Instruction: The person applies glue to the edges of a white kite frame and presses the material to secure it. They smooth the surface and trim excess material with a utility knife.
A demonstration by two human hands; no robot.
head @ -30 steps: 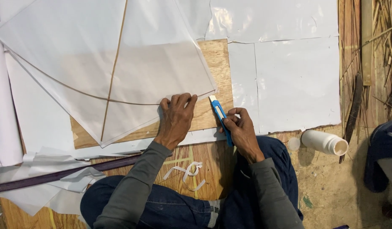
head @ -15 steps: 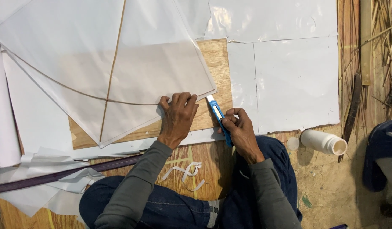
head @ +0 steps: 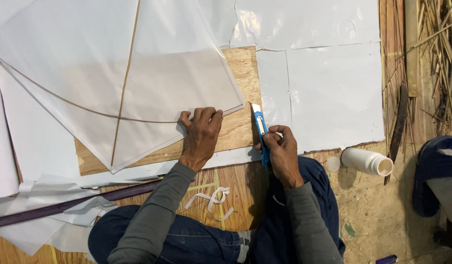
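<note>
Left hand (head: 200,137) flat, fingers spread, pressed on the lower edge of the kite sheet (head: 152,93), pinning it to the board (head: 243,124) so the film can't creep under the blade. Right hand (head: 280,151) closed around a blue knife (head: 260,133), blade out, tip pointing away from the body at the sheet's right corner, just beside the overhang. Tip probably touching the film; too small to confirm.

Thin spine (head: 126,83) and bowed spar (head: 79,105) showing through the translucent sheet: frame under or bonded to it, cannot tell which. Board under the cut zone as backing, sparing the white sheets (head: 333,93) laid on the floor.

Hands apart, one holding down, one cutting; pinning hand kept to the side of the blade line, clear of a slip.

White offcut strips (head: 211,198) near the knees. Dark rod (head: 64,205) lying across the lap on the left. White bottle (head: 366,161) on its side, right, with its cap (head: 333,164) just beside. Split cane (head: 441,58) stacked far right.
</note>
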